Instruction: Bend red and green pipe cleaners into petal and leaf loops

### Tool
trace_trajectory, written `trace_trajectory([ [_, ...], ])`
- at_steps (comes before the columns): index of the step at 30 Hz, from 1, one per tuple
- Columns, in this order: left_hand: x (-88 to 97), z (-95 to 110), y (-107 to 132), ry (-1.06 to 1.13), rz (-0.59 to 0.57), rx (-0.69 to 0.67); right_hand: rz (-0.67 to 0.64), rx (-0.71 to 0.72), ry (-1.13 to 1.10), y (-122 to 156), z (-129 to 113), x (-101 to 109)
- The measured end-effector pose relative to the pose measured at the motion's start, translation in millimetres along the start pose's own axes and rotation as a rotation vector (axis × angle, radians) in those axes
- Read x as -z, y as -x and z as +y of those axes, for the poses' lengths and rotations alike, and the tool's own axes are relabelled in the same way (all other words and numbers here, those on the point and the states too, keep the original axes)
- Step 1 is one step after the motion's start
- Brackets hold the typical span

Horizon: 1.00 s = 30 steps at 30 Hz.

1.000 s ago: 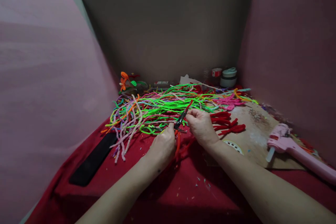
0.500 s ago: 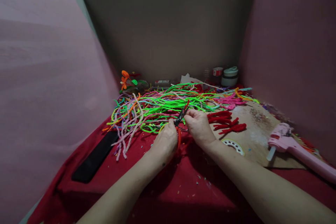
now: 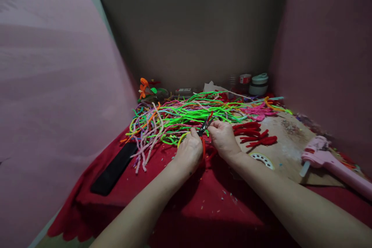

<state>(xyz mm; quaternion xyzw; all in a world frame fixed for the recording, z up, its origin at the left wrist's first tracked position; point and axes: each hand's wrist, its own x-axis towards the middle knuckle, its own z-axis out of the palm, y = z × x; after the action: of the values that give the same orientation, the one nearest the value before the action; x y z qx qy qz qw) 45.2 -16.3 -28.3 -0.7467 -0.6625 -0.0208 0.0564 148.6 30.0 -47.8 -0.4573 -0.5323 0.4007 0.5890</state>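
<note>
My left hand [image 3: 190, 150] is closed around a pair of scissors [image 3: 203, 128] with dark blades, which point up and away, slightly parted. An orange-red handle shows beside the palm. Close to the blades, my right hand [image 3: 222, 136] is closed in a pinch on a red pipe cleaner [image 3: 210, 115], whose end shows by the blade tips; the fingers hide most of it. Bent red pipe cleaners [image 3: 247, 128] lie in small bundles just right of that hand. Behind both hands spreads a large heap of pipe cleaners [image 3: 192, 114], mostly green, pink and orange.
A pink glue gun [image 3: 319, 155] rests on a brown board [image 3: 286, 147] at the right, with a white ring with holes [image 3: 262, 159] nearby. At left lies a black flat object [image 3: 114, 170]. A lidded container [image 3: 258, 84] and an orange flower [image 3: 143, 88] stand behind. Pink panels flank the red cloth [image 3: 180, 201].
The view has shifted, so everything sits slightly further right. The scissor blades look wider apart than before. Both hands keep nearly the same positions over the table.
</note>
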Motion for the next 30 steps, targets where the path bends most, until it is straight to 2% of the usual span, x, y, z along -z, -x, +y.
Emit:
trace_trajectory([
  [4,0.9,-2.2,-5.8,-0.034,0.014,0.049,-0.052,-0.070,-0.029,10.0,-3.2,-4.8],
  [7,8.8,-13.8,-13.2,-0.021,0.022,0.083,-0.133,-0.115,-0.096,18.8,-8.2,-8.5],
  [10,16.8,-34.2,-14.9,-0.057,0.107,0.090,-0.176,-0.213,-0.315,21.6,-15.4,-5.9],
  [13,18.2,-53.0,-9.2,-0.088,0.103,0.055,-0.226,-0.311,-0.557,20.3,-24.1,1.0],
  [18,14.6,-63.6,-1.4,-0.107,0.040,-0.180,-0.266,-0.338,-0.673,17.9,-30.7,6.4],
  [22,17.3,-64.1,-5.6,-0.094,0.009,-0.286,-0.275,-0.318,-0.736,15.7,-27.8,7.3],
  [25,19.5,-60.4,-5.9,0.023,0.123,-0.347,-0.262,-0.301,-0.789,14.0,-27.6,7.7],
  [28,20.3,-49.2,0.4,0.323,0.192,-0.463,-0.232,-0.306,-0.782,13.2,-29.4,7.4],
  [30,20.7,-40.0,5.1,0.468,0.215,-0.478,-0.205,-0.303,-0.769,13.4,-30.4,7.2],
])
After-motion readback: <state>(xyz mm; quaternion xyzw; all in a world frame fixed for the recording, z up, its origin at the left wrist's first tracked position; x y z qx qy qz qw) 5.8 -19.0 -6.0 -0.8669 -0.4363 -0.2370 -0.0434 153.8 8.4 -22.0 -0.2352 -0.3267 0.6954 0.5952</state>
